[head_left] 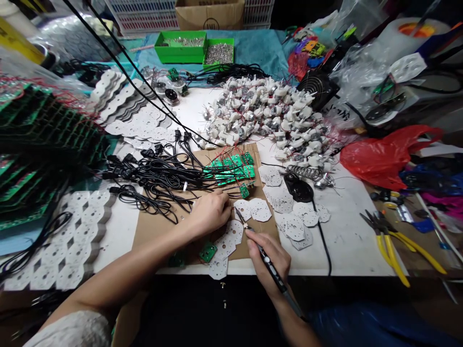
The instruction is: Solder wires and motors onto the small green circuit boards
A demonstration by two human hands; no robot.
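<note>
My right hand (270,255) grips a soldering iron (268,265) like a pen, its tip pointing up and left over white octagonal circuit boards. My left hand (213,209) is closed just left of the tip, fingers curled together; whatever they pinch is hidden. Beside the fingers lies a pair of white boards (259,210), and an overlapping row of white boards (226,246) runs down to the table edge. A small green circuit board (208,251) rests below my left wrist. Beyond my hands, green boards with red wires (231,168) sit on the cardboard (152,241).
Black power cables (155,173) tangle at the left. Behind are a heap of white motor parts (260,111) and green bins (181,46). A coiled iron holder (298,185), yellow-handled pliers (388,246) and a red bag (387,156) lie right. Stacked green boards (43,130) rise at left.
</note>
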